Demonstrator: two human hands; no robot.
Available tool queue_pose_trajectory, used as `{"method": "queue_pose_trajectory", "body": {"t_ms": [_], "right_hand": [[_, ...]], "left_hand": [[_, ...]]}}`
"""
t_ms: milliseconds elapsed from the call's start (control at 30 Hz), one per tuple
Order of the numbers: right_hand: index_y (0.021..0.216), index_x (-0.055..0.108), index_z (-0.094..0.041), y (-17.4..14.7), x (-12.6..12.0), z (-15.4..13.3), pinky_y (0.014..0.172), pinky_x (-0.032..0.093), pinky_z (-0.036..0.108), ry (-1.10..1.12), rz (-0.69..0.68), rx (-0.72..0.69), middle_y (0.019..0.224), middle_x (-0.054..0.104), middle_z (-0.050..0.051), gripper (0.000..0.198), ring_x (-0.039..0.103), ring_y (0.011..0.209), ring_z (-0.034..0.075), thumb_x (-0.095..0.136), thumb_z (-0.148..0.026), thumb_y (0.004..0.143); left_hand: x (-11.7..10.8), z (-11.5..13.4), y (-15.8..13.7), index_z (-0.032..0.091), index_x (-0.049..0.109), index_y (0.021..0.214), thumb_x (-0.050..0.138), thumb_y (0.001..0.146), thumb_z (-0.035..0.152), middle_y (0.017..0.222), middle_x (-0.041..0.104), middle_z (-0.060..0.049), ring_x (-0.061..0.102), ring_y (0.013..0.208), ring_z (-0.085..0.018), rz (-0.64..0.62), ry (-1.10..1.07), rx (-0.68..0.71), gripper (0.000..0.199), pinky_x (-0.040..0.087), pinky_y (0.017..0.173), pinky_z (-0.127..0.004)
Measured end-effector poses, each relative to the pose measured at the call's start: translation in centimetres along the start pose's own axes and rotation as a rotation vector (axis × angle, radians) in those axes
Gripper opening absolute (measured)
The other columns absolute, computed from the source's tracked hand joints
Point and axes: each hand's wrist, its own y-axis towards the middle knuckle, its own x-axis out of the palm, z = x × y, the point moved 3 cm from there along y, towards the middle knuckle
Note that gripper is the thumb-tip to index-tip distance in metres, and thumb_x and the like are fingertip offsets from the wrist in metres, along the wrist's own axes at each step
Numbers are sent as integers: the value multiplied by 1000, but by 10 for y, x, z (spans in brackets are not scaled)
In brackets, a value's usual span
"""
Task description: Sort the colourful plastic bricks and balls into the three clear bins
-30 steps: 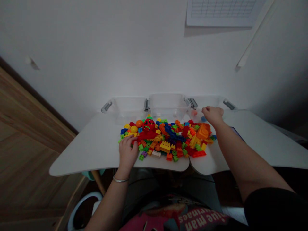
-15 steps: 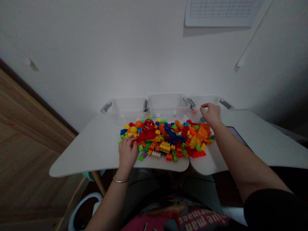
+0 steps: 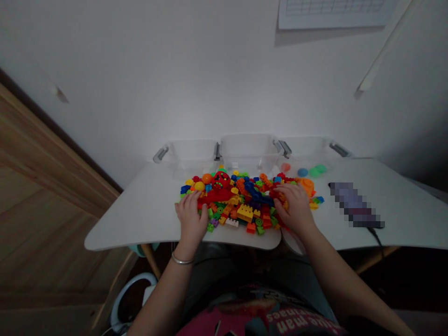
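A heap of colourful toy building blocks (image 3: 245,213) covers the middle of the white table. My left hand (image 3: 192,215) rests at the heap's left edge, fingers spread, beside a red toy piece (image 3: 215,196) and a yellow ball (image 3: 199,186). Over the right side of the heap lies my right hand (image 3: 294,208), its fingers stretched over red and orange pieces; nothing shows in its grasp. Between the hands sit a dark blue piece (image 3: 257,195), a red wheel-like piece (image 3: 221,180) and an orange ball (image 3: 207,178). An orange piece (image 3: 306,186) shows just past my right hand.
Three clear plastic bins stand along the wall: left (image 3: 194,154), middle (image 3: 249,144) and right (image 3: 310,145). Red (image 3: 286,167), blue (image 3: 303,172) and green (image 3: 318,171) pieces show through the right bin. A phone with a cable (image 3: 357,205) lies on the table's right side.
My right hand has come back from the right bin to the heap's right side. Green shapes now show in that bin. My left hand stays at the heap's left edge.
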Motion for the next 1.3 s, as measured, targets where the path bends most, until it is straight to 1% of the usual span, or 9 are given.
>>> {"method": "queue_pose_trajectory", "body": {"t_ms": [133, 300, 467, 600, 900, 1033, 1167, 1233, 1300], "right_hand": [[112, 61, -20, -15, 7, 1, 110, 33, 55, -12, -35, -30, 115, 66, 10, 25, 57, 111, 29, 53, -30, 90], [109, 61, -21, -23, 5, 5, 110, 33, 54, 41, 41, -32, 112, 68, 9, 22, 60, 108, 26, 48, -27, 93], [105, 62, -22, -26, 2, 6, 107, 36, 52, 40, 83, -50, 106, 70, 7, 20, 61, 101, 24, 45, -24, 94], [102, 62, -23, -26, 0, 3, 106, 36, 51, 38, 107, -63, 104, 71, 6, 19, 61, 99, 23, 47, -22, 92], [100, 63, -23, -25, -1, 1, 95, 43, 45, 61, 92, -55, 103, 70, 6, 19, 61, 98, 23, 46, -22, 93], [98, 64, -23, -26, -1, 2, 92, 44, 43, 86, 102, -42, 101, 70, 7, 19, 61, 96, 23, 46, -22, 92], [99, 65, -23, -26, -1, 4, 93, 44, 44, 104, 85, -2, 102, 71, 7, 20, 61, 98, 24, 46, -22, 91], [98, 66, -23, -27, 0, 5, 93, 44, 44, 107, 84, 19, 102, 71, 7, 21, 62, 99, 24, 46, -23, 91], [98, 66, -23, -27, 0, 5, 92, 45, 44, 107, 90, 30, 102, 71, 7, 21, 62, 99, 24, 46, -23, 90]], "left_hand": [[2, 16, 12, 18, 57, 130, 47, 91, 31, 135, 59, -12, 44, 131, -30, -57, -39, 91, 42, 31, 114, -53], [8, 37, 41, 15, 54, 135, 50, 91, 32, 143, 53, -14, 43, 134, -30, -160, 11, 172, 48, 30, 117, -50], [16, 55, 63, 12, 49, 140, 52, 90, 35, 140, 56, -15, 40, 137, -36, -271, 163, 137, 55, 26, 117, -57], [21, 65, 68, 14, 46, 143, 53, 89, 38, 137, 59, -15, 39, 138, -38, -287, 241, 90, 60, 22, 116, -62], [28, 67, 87, 16, 43, 146, 62, 82, 48, 137, 60, -17, 40, 138, -38, -416, 279, -19, 73, 22, 115, -61], [29, 65, 91, 15, 46, 142, 70, 77, 47, 136, 59, -18, 43, 136, -36, -378, 217, 23, 77, 20, 117, -60], [26, 63, 92, 15, 51, 135, 74, 74, 39, 131, 61, -17, 54, 126, -35, -225, 76, 49, 69, 18, 117, -63], [21, 63, 93, 17, 52, 131, 74, 74, 35, 128, 63, -14, 56, 121, -33, -123, -31, 55, 64, 24, 116, -60], [16, 65, 91, 18, 52, 130, 75, 73, 33, 129, 61, -13, 56, 122, -30, -42, -180, 58, 63, 36, 112, -53]]}}
